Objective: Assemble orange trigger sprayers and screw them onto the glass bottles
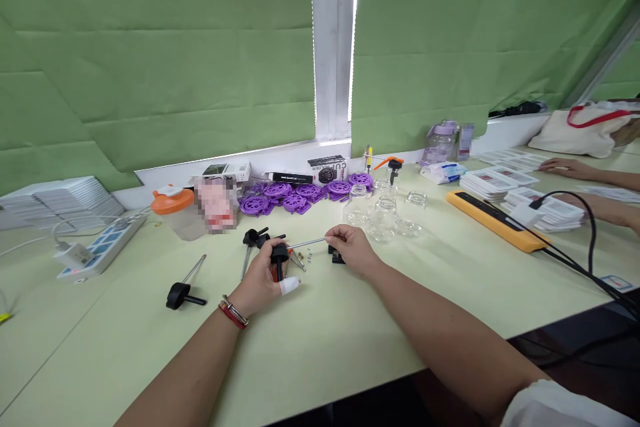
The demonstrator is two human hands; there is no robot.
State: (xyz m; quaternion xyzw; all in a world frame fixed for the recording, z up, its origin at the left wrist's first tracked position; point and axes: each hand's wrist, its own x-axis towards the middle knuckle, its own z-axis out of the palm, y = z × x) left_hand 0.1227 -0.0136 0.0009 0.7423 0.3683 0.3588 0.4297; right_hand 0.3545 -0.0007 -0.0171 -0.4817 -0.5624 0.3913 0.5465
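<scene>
Far left on the counter [350, 340]: stacked white cards [65, 197], a power strip [103, 247], an orange-lidded cup [175, 210], contents not readable. Nearer, a loose black-knobbed rod [184, 292] lying alone.

At centre, left hand [263, 283] closed around a black knob piece [279, 255], one fingertip wrapped in white. Right hand [353, 248] pinching the far end of a thin metal rod [306, 243] between thumb and forefinger, the rod running toward the knob just above the counter. Likely a fitting step: rod end being brought to the knob. Next move, as a judgement, calls for lining the rod tip with the knob's socket and keeping the small screws [309, 255] beside it undisturbed.

Behind, purple wheels [305, 192] in a row. Right of these, clear glass jars [383, 217], apparently empty. Further right, an orange bar [493, 220], card stacks [525, 197], another person's hand [565, 167] flat on the counter.
</scene>
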